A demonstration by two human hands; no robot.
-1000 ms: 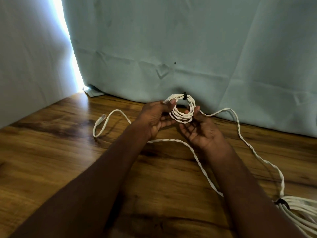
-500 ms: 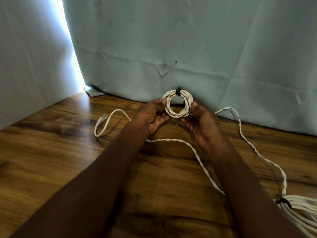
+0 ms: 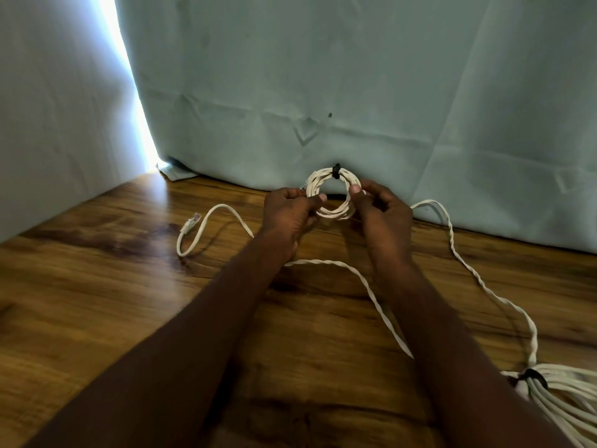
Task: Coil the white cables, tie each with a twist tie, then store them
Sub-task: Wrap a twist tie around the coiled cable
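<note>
A small coil of twisted white cable (image 3: pixel 334 212) stands upright between my hands, with a black twist tie (image 3: pixel 336 171) round its top. My left hand (image 3: pixel 287 211) pinches the coil's left side between thumb and fingers. My right hand (image 3: pixel 382 210) grips its right side, thumb on the front. A loose twisted strand (image 3: pixel 371 286) trails from the coil across the table. Another white cable with a plug (image 3: pixel 190 223) lies to the left. A second tied bundle (image 3: pixel 562 392) lies at the lower right.
The wooden table (image 3: pixel 97 302) runs back to a pale green curtain (image 3: pixel 355 92) right behind the coil. A long strand (image 3: pixel 465 263) loops along the right side toward the bundle. Bright light shows through a gap at the left.
The coil has been turned from lying tilted to standing upright facing me. Both hands rose slightly and shifted their hold to the coil's two sides, the right hand closing round it.
</note>
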